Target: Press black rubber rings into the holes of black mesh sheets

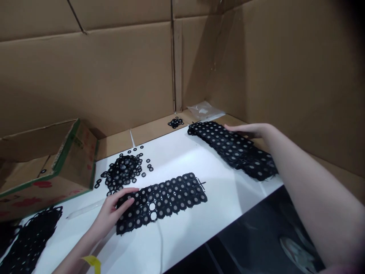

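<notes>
A flat black sheet of joined rings with pale grey centres (171, 194) lies on the white tabletop. Two of its ring positions show plain white. My left hand (114, 207) rests on the left end of this sheet, thumb and forefinger apart and lying on its surface. To the right is a stack of similar black sheets (228, 142), layered and slightly bent. At the far edge of that stack is my right hand (245, 129); one digit lies along the edge and the other fingers are hidden behind the sheets, which it appears to grip.
Loose black rings (122, 171) are heaped behind the sheet, with a smaller pile (176, 122) farther back. An open cardboard box (71, 163) stands left, beside more black sheets (34, 236). A clear plastic bag (205, 111) lies by the cardboard walls. Yellow tape (93, 262) shows below.
</notes>
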